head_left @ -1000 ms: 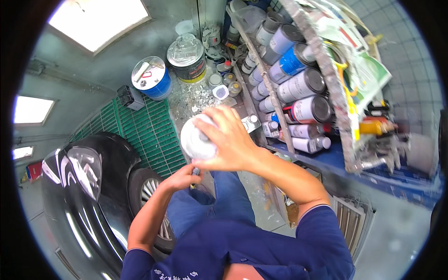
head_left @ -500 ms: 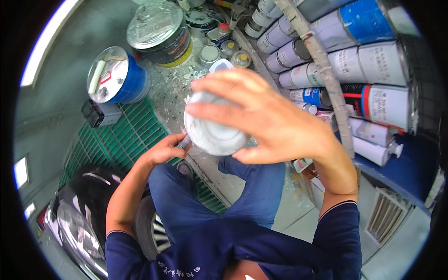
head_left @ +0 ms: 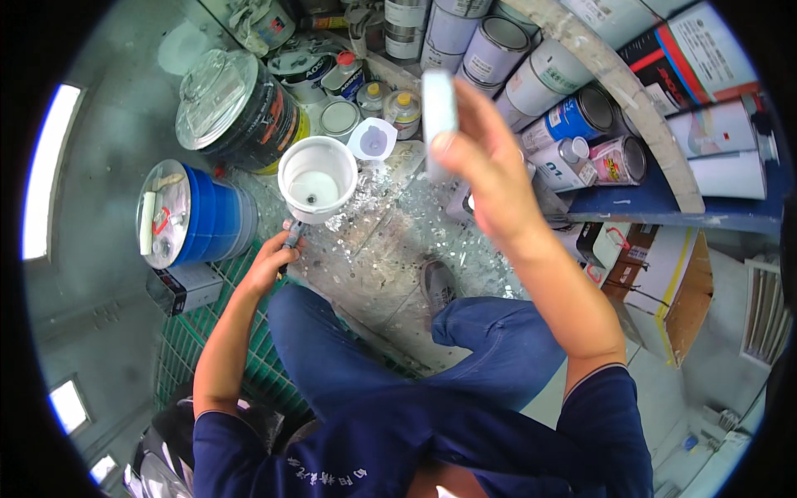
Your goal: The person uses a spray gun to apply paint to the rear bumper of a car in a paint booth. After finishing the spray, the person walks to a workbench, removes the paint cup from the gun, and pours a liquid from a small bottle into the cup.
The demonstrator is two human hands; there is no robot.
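Observation:
My left hand (head_left: 270, 259) is closed around the dark grey handle of a spray gun (head_left: 293, 235). On top of the gun sits a round white cup (head_left: 344, 184), uncovered, with a small dark hole at its bottom. Up and to the right, apart from the cup, my right hand (head_left: 494, 178) grips a white lid (head_left: 439, 116), turned edge-on and slightly blurred. A squarish white plastic piece with a grey paint stain (head_left: 374, 139) lies just beyond the cup.
At the left stand a blue bucket (head_left: 212, 214) and a black drum with a metal lid (head_left: 270, 112). Small cans and yellow-capped bottles (head_left: 404, 112) crowd behind. Paint tins (head_left: 591, 112) fill the shelf at right. A cardboard box (head_left: 689, 290) sits below it.
My right hand has lifted the white lid off the cup and carried it to the right, leaving the cup's inside visible. The left hand still holds the gun. The whole view has shifted.

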